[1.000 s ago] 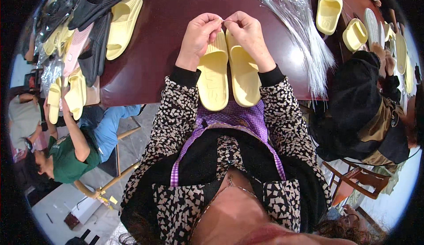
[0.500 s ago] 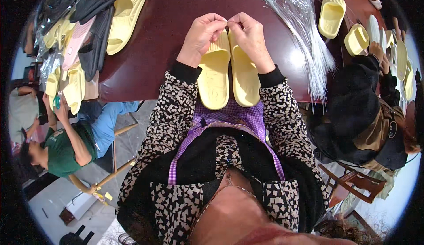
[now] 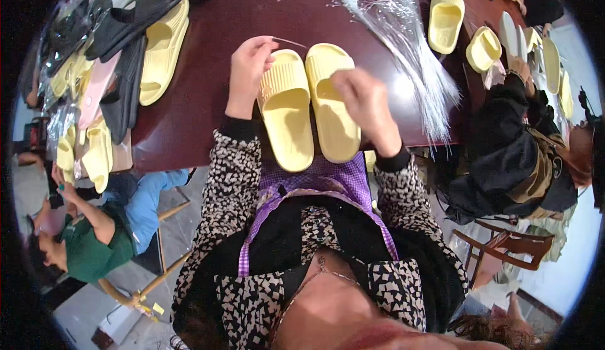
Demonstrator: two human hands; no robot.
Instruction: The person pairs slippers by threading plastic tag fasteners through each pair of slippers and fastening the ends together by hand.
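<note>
Two pale yellow slide slippers, the left slipper (image 3: 288,126) and the right slipper (image 3: 340,129), lie side by side at the table's front edge, their ribbed straps pointing away from me. Beside the left strap, my left hand (image 3: 249,72) pinches a thin pale strand (image 3: 290,41) between thumb and fingertips. The strand stretches right, over the far ends of the slippers. My right hand (image 3: 367,101) hovers by the right side of the right slipper, fingers curled and blurred by motion. Whether it holds anything cannot be made out.
A loose bundle of thin clear strands (image 3: 419,66) fans across the dark red table (image 3: 252,9). Slippers in black, pink and yellow, some bagged, pile up at the left (image 3: 116,66). More yellow slippers (image 3: 446,25) lie at the right. One person sits on each side.
My hands were pinched together over the slippers' far ends. They have parted: the left has moved left with the strand, the right has come right and nearer to me.
</note>
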